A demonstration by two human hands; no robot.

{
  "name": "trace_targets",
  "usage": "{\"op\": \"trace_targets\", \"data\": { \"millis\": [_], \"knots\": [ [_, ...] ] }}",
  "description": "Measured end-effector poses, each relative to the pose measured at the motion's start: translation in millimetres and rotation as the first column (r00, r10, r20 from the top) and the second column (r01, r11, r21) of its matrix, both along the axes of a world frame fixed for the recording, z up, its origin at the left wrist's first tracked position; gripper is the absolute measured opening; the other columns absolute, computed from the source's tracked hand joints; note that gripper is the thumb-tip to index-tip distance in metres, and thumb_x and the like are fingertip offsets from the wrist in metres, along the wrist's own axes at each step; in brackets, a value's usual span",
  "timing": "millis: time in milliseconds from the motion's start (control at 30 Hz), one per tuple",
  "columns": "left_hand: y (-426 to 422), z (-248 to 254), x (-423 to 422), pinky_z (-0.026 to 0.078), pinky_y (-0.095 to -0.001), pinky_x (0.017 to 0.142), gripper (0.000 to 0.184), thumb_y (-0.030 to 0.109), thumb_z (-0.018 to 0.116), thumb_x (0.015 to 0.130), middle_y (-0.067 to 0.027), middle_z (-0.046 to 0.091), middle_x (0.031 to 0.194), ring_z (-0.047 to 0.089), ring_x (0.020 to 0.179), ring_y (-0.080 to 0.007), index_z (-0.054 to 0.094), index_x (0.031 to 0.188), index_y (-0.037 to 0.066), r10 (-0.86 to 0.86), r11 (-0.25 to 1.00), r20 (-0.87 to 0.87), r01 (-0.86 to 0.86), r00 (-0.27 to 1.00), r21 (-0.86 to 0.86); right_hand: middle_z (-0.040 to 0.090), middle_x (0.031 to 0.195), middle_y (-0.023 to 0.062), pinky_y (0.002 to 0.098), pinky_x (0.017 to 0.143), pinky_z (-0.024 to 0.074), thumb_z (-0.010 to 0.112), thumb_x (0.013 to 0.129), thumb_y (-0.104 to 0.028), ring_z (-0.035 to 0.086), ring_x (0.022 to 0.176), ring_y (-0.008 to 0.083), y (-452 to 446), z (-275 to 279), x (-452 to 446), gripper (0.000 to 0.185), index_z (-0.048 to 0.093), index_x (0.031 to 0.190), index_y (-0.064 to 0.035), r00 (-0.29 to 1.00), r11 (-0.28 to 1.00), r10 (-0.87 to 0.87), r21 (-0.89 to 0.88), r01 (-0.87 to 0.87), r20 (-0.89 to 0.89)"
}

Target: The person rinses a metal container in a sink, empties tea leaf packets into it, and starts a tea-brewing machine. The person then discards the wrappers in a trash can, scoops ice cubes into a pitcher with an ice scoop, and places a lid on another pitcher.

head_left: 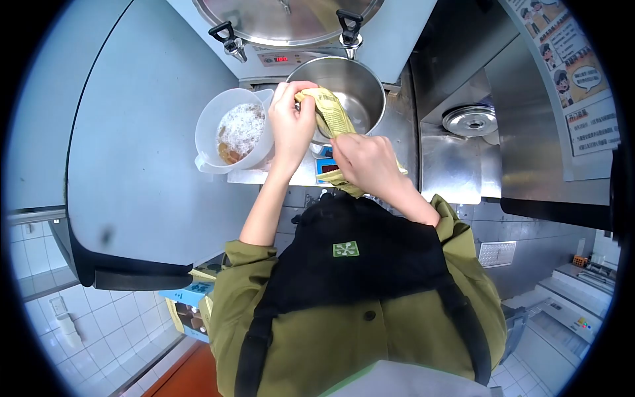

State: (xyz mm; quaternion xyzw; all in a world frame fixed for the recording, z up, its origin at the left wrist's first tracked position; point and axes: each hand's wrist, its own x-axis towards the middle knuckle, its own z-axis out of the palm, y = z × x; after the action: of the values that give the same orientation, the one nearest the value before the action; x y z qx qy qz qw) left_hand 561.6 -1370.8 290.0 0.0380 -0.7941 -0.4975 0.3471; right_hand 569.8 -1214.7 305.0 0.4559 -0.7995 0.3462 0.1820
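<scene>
A yellow printed packet is held in both hands over the near rim of a steel pot. My left hand pinches its upper left end with closed fingers. My right hand is closed around its lower part, and the packet's tail hangs below that hand. Left of my left hand stands a translucent plastic jug with white granules over something brown. A blue scale with a display shows partly beneath the packet. Inside the pot, the visible bottom is bare metal.
Behind the pot is a large lidded steel vessel with two black-handled taps and a red display. A grey cabinet stands at the left. Round metal lids lie on the steel surface at the right, near a poster.
</scene>
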Motion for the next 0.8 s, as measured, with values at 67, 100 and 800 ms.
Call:
{"op": "trace_targets", "data": {
  "millis": [67, 100, 800],
  "knots": [
    [-3, -3, -5, 0.037, -0.0209, 0.049, 0.015, 0.001, 0.052, 0.073, -0.0049, 0.051, 0.078, 0.049, 0.059, -0.0087, 0.062, 0.084, 0.0, -0.045, 0.994, 0.02, 0.043, 0.999, 0.105, 0.05, 0.05, 0.0089, 0.035, 0.04, 0.0418, 0.056, 0.074, -0.009, 0.053, 0.044, 0.0258, 0, 1, -3, 0.016, 0.046, 0.062, -0.0046, 1.0, 1.0, -0.002, -0.015, 0.002, 0.008],
    [-3, -4, -7, 0.037, -0.0203, 0.049, 0.016, 0.001, 0.052, 0.073, -0.0041, 0.051, 0.079, 0.049, 0.059, -0.0075, 0.063, 0.085, 0.0, -0.068, 0.985, 0.029, 0.062, 0.997, 0.159, 0.05, 0.05, 0.0093, 0.0352, 0.04, 0.0422, 0.056, 0.074, -0.009, 0.054, 0.044, 0.0262, 0, 1, -4, 0.016, 0.046, 0.062, -0.0044, 1.0, 1.0, -0.001, -0.02, 0.001, 0.013],
    [-12, 41, -20, 0.026, -0.0164, 0.045, 0.026, -0.01, 0.047, 0.068, -0.001, 0.049, 0.077, 0.039, 0.058, -0.0041, 0.056, 0.09, 0.0, -0.285, 0.509, -0.081, 0.222, 0.955, 0.832, 0.049, 0.055, 0.0141, 0.036, 0.044, 0.0385, 0.055, 0.078, -0.005, 0.051, 0.048, 0.0309, 3, 7, -17, 0.017, 0.049, 0.063, 0.0008, 0.986, 0.988, 0.001, -0.152, 0.025, 0.168]
  ]
}}
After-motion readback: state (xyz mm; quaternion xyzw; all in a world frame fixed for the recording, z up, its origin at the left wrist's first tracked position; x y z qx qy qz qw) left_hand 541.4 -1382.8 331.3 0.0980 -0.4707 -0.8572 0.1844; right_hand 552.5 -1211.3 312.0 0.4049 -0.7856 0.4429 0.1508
